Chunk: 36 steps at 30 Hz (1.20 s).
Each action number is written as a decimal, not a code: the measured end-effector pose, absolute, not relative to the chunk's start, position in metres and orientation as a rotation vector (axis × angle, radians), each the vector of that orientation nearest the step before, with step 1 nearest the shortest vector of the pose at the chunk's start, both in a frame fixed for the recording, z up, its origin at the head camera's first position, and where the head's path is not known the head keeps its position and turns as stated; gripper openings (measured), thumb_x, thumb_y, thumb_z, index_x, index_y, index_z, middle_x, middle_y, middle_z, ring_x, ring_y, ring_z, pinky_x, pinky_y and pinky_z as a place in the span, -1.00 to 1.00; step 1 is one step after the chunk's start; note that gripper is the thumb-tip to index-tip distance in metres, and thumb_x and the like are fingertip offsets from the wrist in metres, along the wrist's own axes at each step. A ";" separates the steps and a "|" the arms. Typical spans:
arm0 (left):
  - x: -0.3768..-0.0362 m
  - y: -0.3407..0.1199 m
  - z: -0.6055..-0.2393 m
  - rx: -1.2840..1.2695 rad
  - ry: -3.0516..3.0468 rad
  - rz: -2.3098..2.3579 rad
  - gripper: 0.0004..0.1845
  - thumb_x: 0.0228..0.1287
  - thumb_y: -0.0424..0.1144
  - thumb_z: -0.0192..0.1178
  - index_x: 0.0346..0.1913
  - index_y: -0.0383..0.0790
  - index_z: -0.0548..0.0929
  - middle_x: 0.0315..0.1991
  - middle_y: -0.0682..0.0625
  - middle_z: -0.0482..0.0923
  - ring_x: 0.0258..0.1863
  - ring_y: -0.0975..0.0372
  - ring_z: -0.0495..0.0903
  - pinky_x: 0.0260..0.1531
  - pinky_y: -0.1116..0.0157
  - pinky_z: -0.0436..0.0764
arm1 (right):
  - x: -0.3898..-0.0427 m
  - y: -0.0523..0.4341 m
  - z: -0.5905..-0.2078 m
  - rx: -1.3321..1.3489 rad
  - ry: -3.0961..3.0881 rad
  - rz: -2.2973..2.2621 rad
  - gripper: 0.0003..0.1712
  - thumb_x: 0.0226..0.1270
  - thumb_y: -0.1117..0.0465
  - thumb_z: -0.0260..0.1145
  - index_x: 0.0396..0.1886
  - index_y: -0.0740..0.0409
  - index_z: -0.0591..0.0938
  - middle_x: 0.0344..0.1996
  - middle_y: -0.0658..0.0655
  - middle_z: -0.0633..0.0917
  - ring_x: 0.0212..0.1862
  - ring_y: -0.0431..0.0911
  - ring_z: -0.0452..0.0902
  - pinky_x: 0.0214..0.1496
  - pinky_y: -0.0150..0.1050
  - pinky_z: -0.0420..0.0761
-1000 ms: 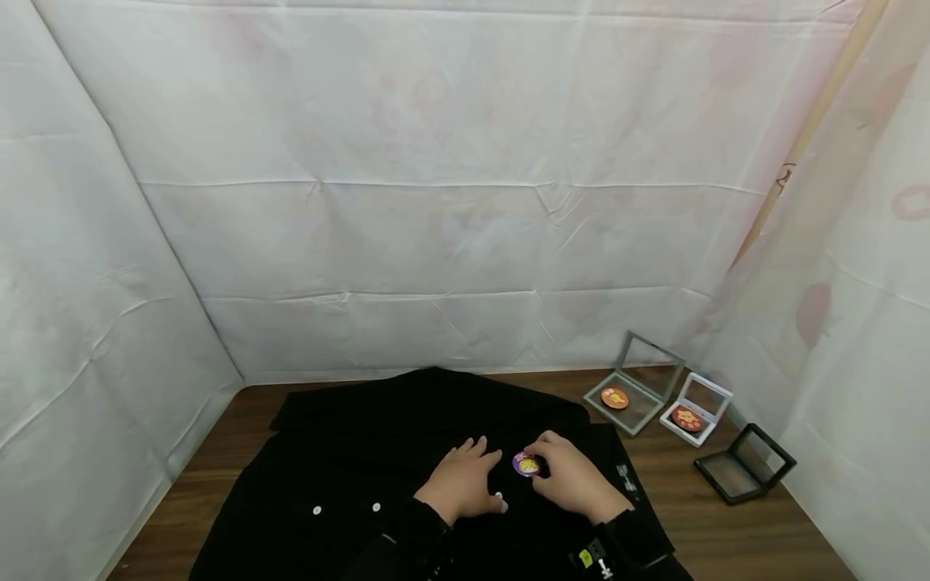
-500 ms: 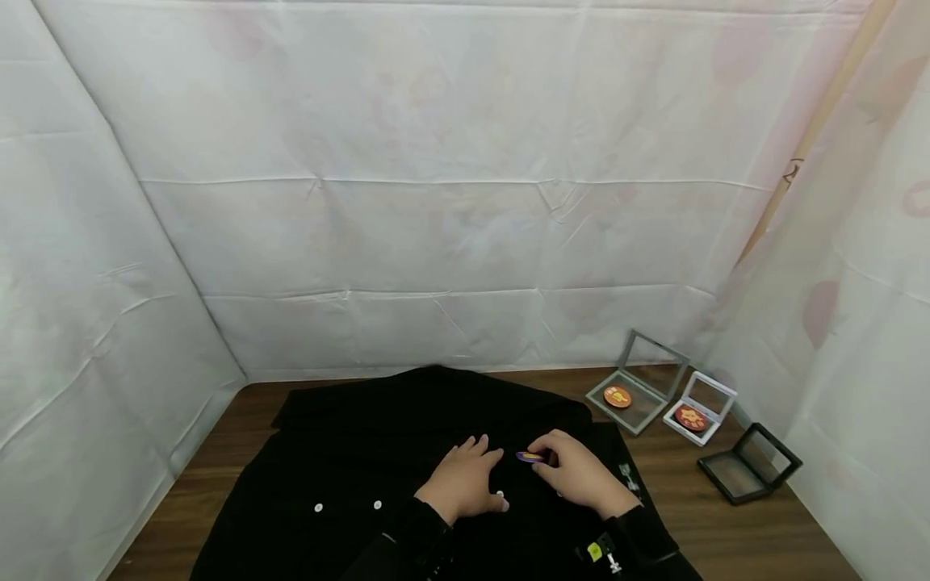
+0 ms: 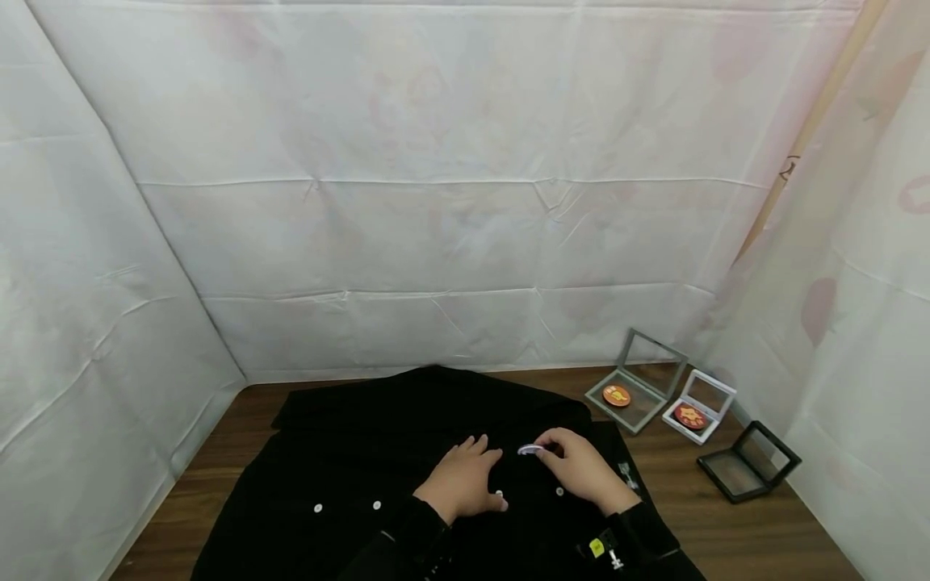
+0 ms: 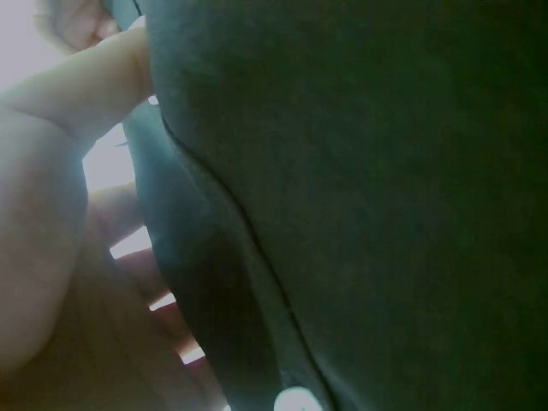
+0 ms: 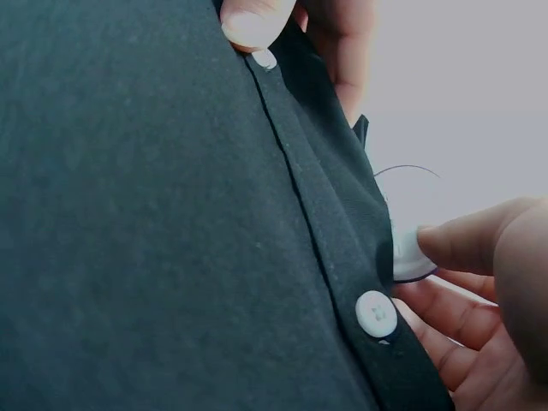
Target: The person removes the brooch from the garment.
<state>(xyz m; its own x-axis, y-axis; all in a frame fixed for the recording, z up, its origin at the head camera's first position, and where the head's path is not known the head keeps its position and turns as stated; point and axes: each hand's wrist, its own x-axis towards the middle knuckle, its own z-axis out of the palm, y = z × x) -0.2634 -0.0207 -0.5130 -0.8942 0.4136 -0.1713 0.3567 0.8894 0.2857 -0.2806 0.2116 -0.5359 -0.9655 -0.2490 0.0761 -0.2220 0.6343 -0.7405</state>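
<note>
Head view: the right hand (image 3: 581,470) pinches a round badge (image 3: 528,449) by its edge, above the black shirt (image 3: 407,424). A second ago the badge's purple and yellow face showed; half a second ago it was tipped nearly edge-on; now it has turned further, and its pale back shows instead. The right wrist view has the thumb on that pale back and fingers on the other side, with part of the disc hidden by the shirt's edge. Whether badge and cloth touch, I cannot tell. A white button (image 3: 559,491) just below the right hand, covered in the first frame, is now fully in sight.

The left hand (image 3: 461,482) has hardly moved: its fingers are spread and fairly straight over the shirt, the thumb beside another button (image 3: 499,493).

At the right of the tabletop (image 3: 697,524), nothing has changed: the grey case (image 3: 641,411) stands open with an orange badge (image 3: 617,394), the white case (image 3: 681,432) with a red badge (image 3: 690,416), and the black case (image 3: 734,474) stands open nearby.
</note>
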 end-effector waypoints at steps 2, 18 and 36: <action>-0.264 -0.021 -0.513 0.601 2.832 0.354 -0.17 0.12 0.19 0.51 0.44 -0.03 0.54 0.51 -0.13 0.33 0.51 -0.06 0.27 0.45 -0.07 0.28 | -0.282 0.211 -0.538 -0.388 2.818 -1.280 -0.92 0.50 0.23 0.34 -0.17 -0.06 0.71 -0.21 -0.08 0.64 -0.30 -0.19 0.50 -0.19 -0.19 0.51; -0.266 -0.009 -0.507 0.777 2.855 0.363 0.03 0.05 0.11 0.59 0.59 0.08 0.31 0.53 -0.05 0.30 0.44 0.03 0.38 0.35 0.00 0.44 | -0.285 0.210 -0.545 -0.208 2.823 -1.445 -0.93 0.53 0.25 0.30 -0.18 0.04 0.70 -0.45 -0.07 0.62 -0.42 -0.18 0.53 -0.33 -0.24 0.51; -0.271 0.003 -0.505 0.763 2.862 0.325 0.03 0.06 0.20 0.56 0.59 0.11 0.31 0.56 -0.02 0.25 0.47 0.05 0.34 0.37 0.00 0.42 | -0.281 0.212 -0.542 -0.229 2.861 -1.380 -0.69 0.46 0.32 0.36 0.14 0.03 0.65 -0.32 -0.10 0.66 -0.33 -0.23 0.56 -0.23 -0.20 0.54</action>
